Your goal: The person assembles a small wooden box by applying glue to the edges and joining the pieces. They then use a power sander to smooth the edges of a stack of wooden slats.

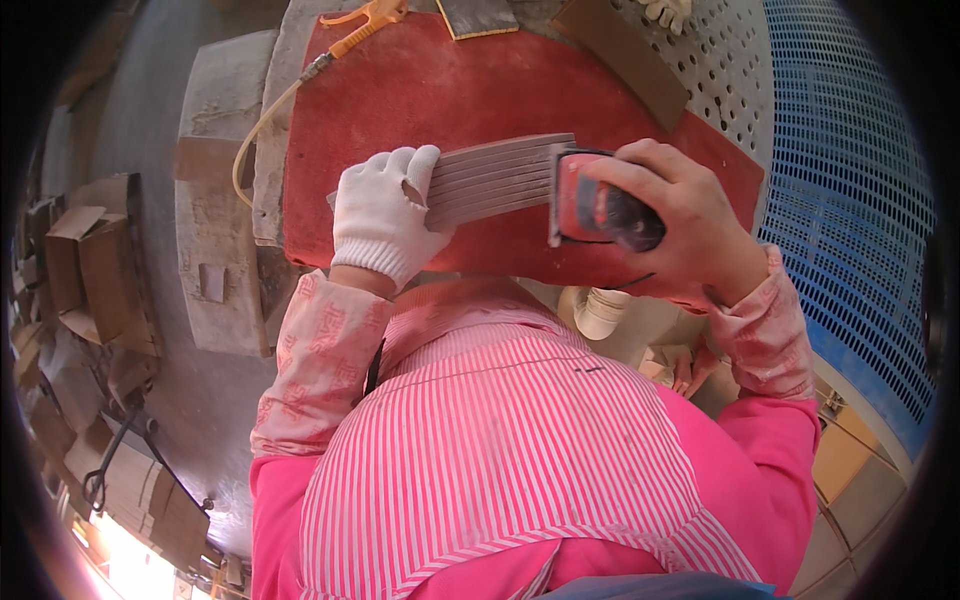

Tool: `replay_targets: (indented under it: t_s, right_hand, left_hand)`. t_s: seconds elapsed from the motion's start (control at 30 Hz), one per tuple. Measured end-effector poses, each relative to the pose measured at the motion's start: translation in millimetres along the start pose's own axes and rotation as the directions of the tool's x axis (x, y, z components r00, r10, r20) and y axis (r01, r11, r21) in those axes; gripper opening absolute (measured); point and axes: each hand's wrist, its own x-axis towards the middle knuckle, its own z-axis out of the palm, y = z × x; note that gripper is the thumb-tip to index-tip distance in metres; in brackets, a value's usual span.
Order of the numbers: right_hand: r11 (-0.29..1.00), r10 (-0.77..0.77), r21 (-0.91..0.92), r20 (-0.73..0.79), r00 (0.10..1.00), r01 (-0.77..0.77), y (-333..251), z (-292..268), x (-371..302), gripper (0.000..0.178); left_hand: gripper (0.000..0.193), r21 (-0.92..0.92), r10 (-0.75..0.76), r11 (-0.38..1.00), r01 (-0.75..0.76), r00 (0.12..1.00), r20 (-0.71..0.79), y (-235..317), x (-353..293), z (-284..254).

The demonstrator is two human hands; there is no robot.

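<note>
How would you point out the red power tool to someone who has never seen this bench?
Find the red mat covering the workbench. Near its front edge, a gloved left hand steadies a stack of grey-brown strips. The sander sits at their right end under the bare right hand: red body, black grip.

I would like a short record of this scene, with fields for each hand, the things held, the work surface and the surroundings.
left hand: white knit glove, left hand grips one end of the stack of thin grey-brown boards
right hand: bare, right hand closed on the red and black hand sander, pressed against the stack's other end
work surface: red mat on a bench
near top edge: orange air blow gun with a yellowish hose
right side: blue perforated panel
left side: cardboard boxes on the floor
</note>
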Motion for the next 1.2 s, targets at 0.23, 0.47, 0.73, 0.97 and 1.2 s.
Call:
replay_targets:
  t_s: [0.23, 0.47, 0.73, 0.97, 1.2]
  right_hand:
    - [0.998, -0.065, 0.000, -0.004, 0.998, 0.065, -6.6, 12.8, 7.3, 0.064]
    - [0.985, 0.170, 0.018, -0.093, 0.981, -0.169, 6.2, -0.8, -26.5, 0.062]
    - [0.793, 0.609, 0.245, -0.299, 0.735, -0.557, -3.0, 6.9, -97.0, 0.062]
    - [0.718, 0.683, 0.254, -0.438, 0.585, -0.648, -33.2, 23.3, -89.7, 0.071]
    - [0.706, 0.675, 0.186, -0.470, 0.569, -0.683, -76.3, 51.9, -21.9, 0.069]
  left_hand:
    - [0.058, 0.005, -0.001, 1.000, 0.001, 1.000, -0.018, 0.2, 2.4, -0.1]
    - [0.077, -0.003, -0.083, 0.996, 0.084, 0.990, 0.113, 7.1, 5.3, -7.0]
    - [0.084, 0.145, 0.306, 0.932, -0.331, 0.937, 0.171, 73.1, 55.7, 33.2]
    - [0.101, 0.036, 0.257, 0.964, -0.265, 0.956, 0.143, 6.0, 22.8, -2.6]
    - [0.098, 0.084, 0.259, 0.958, -0.273, 0.955, 0.147, -35.9, -5.8, -17.0]
